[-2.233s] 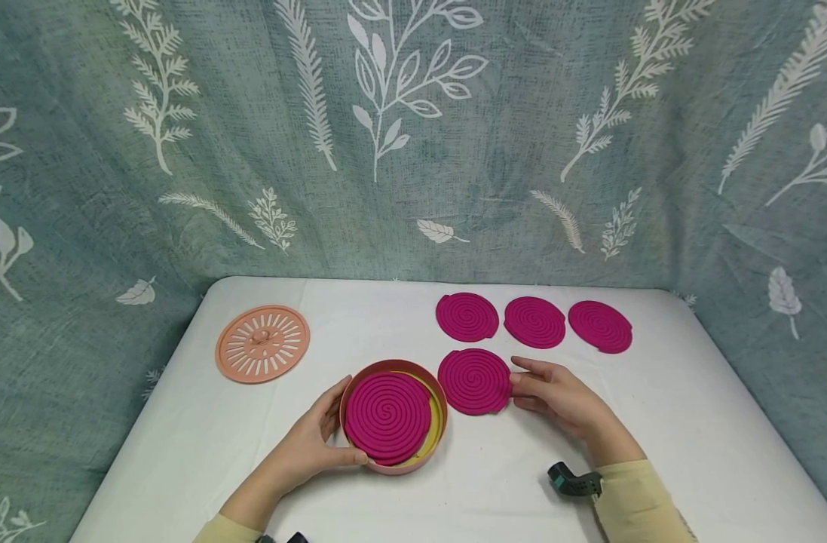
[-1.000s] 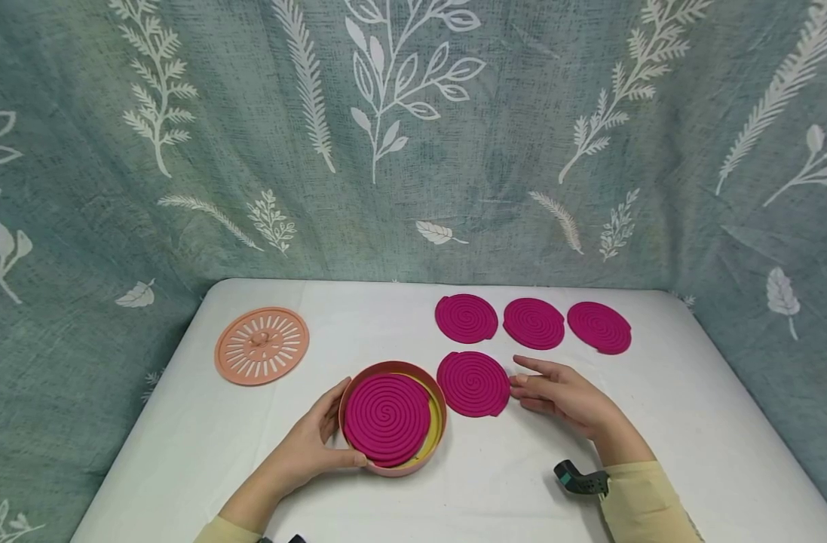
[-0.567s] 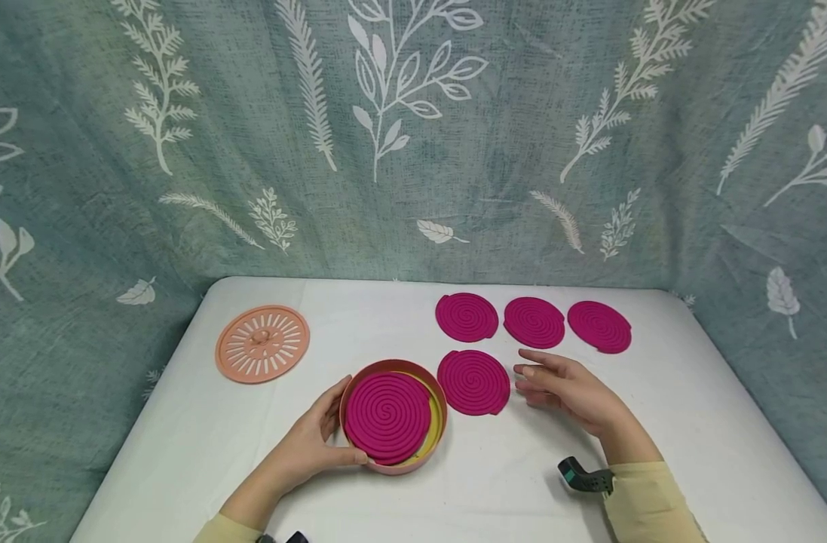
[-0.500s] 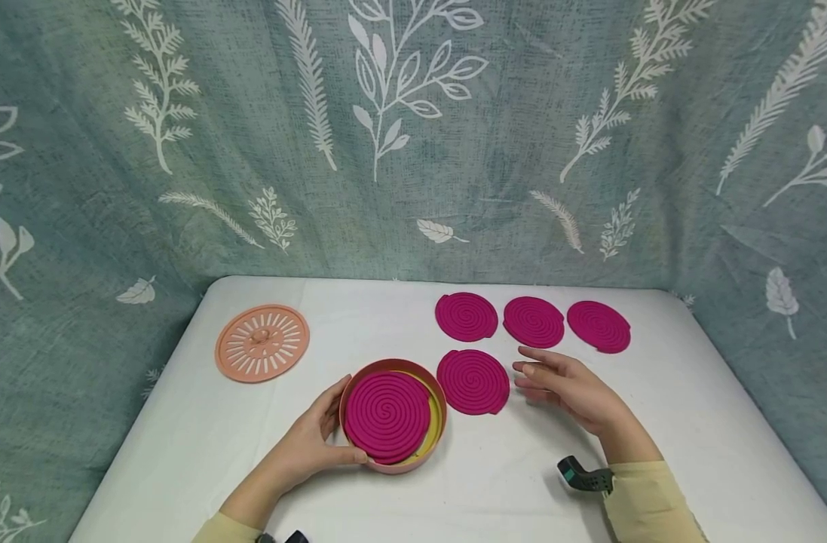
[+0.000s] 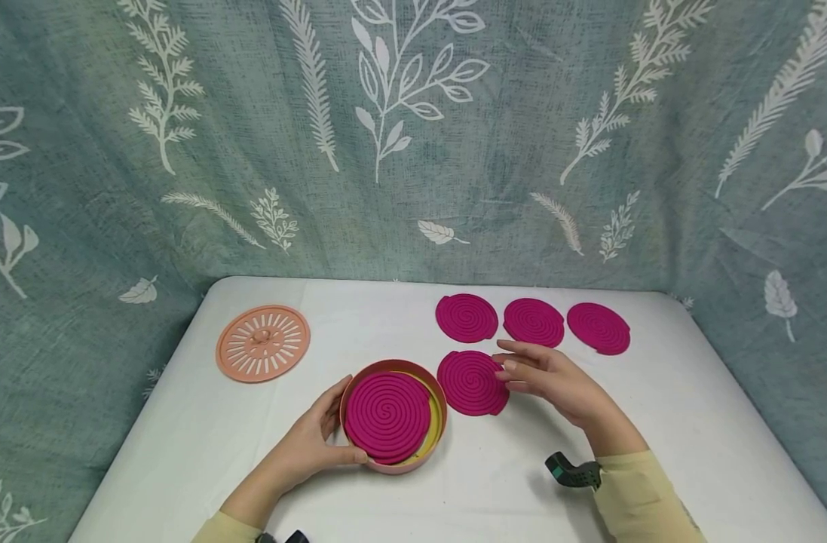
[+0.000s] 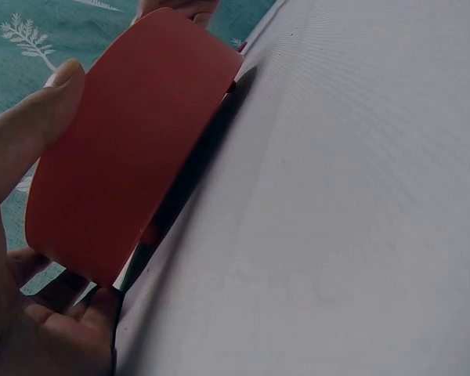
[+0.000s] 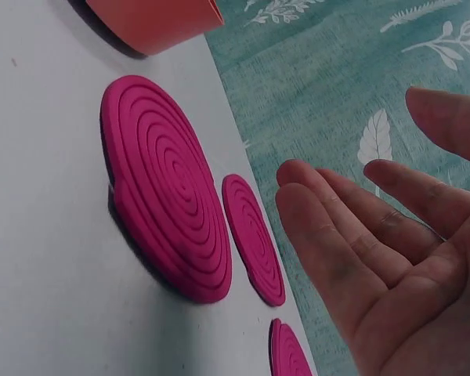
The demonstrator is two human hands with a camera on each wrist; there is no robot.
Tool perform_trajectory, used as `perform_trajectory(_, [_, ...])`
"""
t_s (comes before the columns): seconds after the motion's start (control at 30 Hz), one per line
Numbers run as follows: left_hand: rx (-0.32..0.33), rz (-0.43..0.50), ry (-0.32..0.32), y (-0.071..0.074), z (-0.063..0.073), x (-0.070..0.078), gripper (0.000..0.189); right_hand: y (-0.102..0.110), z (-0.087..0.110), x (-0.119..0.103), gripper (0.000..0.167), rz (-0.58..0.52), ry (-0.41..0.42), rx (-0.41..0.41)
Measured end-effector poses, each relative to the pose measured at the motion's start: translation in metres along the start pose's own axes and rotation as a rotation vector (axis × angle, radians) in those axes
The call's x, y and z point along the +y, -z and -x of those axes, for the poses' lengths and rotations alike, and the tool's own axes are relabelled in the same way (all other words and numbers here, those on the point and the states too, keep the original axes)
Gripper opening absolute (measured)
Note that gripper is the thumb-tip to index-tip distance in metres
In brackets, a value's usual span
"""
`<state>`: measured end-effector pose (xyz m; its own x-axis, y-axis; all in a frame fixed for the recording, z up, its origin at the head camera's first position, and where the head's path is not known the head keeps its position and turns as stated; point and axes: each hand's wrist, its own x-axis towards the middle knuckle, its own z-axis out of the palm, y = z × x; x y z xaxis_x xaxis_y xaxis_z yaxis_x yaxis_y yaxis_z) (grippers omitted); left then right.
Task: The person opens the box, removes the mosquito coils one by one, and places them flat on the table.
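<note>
The parted fingers of the right hand [image 5: 555, 383] hold nothing and hang over the right edge of the nearest magenta coil mat [image 5: 470, 383]; a light pinch on that thin edge, thumb beneath, would probably lift it best without bending the spiral. Below those fingers it lies flat on the counter [image 5: 494, 475], round with no clear long axis, its stepped edge pointing nearer the person; beyond, the left hand [image 5: 314, 441] grips the round box [image 6: 133, 133].
</note>
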<state>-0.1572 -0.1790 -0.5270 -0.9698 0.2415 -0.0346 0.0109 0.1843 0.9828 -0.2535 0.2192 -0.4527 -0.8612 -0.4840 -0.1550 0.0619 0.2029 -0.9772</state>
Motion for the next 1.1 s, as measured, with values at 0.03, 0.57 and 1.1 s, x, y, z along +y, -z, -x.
perform_trajectory(0.03, [0.0, 0.001, 0.0, 0.0, 0.0, 0.0, 0.119, -0.002, -0.001, -0.002, 0.061, 0.003, 0.002, -0.003])
perform_trajectory(0.57, [-0.011, 0.007, -0.002, 0.001, -0.001, 0.0, 0.119, -0.027, -0.018, -0.013, 0.061, 0.015, 0.026, -0.086])
perform_trajectory(1.1, [-0.008, 0.014, 0.007, 0.0, 0.0, 0.0, 0.121, -0.063, -0.037, -0.02, 0.057, 0.017, 0.035, -0.216])
